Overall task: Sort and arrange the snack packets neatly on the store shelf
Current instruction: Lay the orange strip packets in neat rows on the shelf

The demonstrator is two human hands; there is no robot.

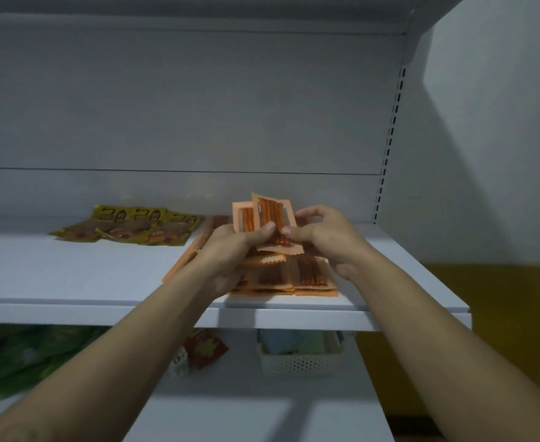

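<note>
Both hands hold a small fan of orange snack packets [263, 215] upright above the white shelf [70, 269]. My left hand [230, 250] grips them from below with the thumb pressed on the front. My right hand [322, 237] pinches the front packet's right side, thumb near its lower edge. Beneath the hands lies a loose pile of several more orange packets [294, 277] near the shelf's front edge. A row of yellow-green packets [134, 226] lies flat further left, near the back.
The shelf's back panel [182, 106] is white, with a slotted upright [389, 138] at the right. On the lower shelf are green packets [23, 355], a red packet [203, 347] and a white perforated basket [300, 357]. A yellow wall [501, 314] stands to the right.
</note>
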